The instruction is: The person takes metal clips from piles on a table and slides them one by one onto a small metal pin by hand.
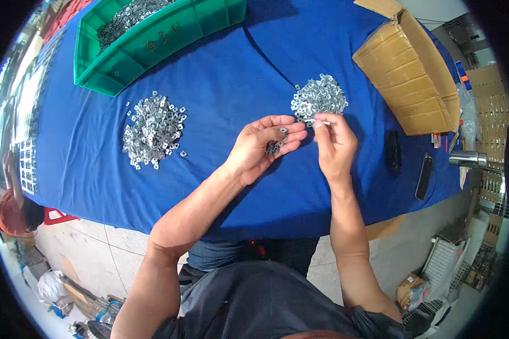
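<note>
My left hand (260, 144) is palm up and partly curled around several small square metal pieces with holes (274, 148). One such piece (283, 130) sits by the tip of its thumb. My right hand (336, 141) is closed in a pinch on a thin pale stick-like thing (326, 122); its exact kind is too small to tell. Just beyond the fingers lies a heap of the same metal pieces (322, 96). Off to the left, a larger heap of metal pieces (154, 130) rests on the blue cloth (220, 101), with a few loose ones around it.
A green plastic bin (169, 42) with many metal pieces inside stands at the back left. At the right is an open cardboard box (407, 73). A black object (393, 151) and a dark phone-like slab (424, 177) lie near the right edge. Another person (17, 209) is at far left.
</note>
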{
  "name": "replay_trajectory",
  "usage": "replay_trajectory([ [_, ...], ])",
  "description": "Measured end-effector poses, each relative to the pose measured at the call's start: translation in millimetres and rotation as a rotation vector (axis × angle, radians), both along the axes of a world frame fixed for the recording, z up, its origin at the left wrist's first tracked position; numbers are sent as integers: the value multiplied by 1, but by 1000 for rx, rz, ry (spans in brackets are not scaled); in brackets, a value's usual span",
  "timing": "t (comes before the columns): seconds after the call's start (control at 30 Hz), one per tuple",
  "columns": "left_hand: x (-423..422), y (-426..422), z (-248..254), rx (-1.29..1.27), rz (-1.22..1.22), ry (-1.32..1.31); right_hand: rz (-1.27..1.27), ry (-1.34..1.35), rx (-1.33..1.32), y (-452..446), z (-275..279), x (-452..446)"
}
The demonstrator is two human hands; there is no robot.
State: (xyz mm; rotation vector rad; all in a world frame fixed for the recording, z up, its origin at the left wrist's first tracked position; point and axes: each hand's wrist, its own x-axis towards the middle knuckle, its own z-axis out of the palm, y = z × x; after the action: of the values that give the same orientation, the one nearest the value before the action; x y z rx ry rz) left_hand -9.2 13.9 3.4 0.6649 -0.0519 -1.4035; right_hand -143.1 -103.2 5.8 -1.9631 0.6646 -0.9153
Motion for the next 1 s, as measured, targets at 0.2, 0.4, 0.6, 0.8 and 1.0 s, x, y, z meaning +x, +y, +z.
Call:
replay_trajectory([
  [0.2,0,0,-5,-9,20,34,240,-62,186,13,15,1],
  [0.4,-3,0,-3,42,36,-17,255,-76,191,13,10,1],
  [0.6,-4,-1,-6,39,26,-42,240,-49,64,11,1,2],
  [0.8,-3,1,-2,52,24,-52,186,-26,-105,13,1,4],
  [1.0,-4,2,-2,50,18,-73,199,-11,-243,11,2,7],
])
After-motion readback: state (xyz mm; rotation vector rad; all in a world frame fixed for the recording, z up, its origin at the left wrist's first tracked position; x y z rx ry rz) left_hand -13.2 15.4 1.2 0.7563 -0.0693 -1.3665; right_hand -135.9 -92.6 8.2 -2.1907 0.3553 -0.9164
